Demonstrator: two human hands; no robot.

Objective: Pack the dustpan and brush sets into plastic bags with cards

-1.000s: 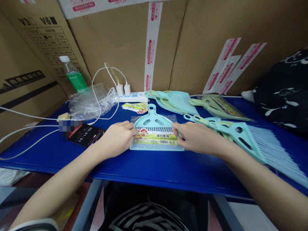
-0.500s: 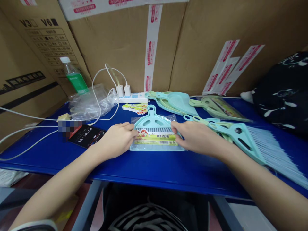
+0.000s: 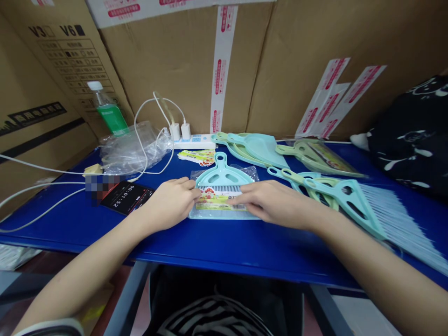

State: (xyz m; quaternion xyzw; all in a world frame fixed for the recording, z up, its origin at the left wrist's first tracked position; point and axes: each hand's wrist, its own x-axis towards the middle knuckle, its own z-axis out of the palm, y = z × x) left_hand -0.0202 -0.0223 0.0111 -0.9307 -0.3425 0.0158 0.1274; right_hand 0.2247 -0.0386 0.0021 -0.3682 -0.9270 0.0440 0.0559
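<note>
A light-blue dustpan with a small brush lies in a clear plastic bag in front of me, handle pointing away. A yellow-green printed label rests over the bristles. My left hand is closed at the bag's left edge, thumb and fingers pinching it. My right hand lies across the label's right part, fingers stretched toward the middle and touching its surface. To the right are loose brushes in blue and green, their handles near my right hand.
Behind the bag lie more labels and a stack of dustpans. A bagged green set is at the back right. On the left are a phone, crumpled plastic bags, a bottle, cables and a power strip.
My right hand has let go of the bag's right edge and slid left over the label, its fingers now stretched out. My left hand stays at the left edge.
</note>
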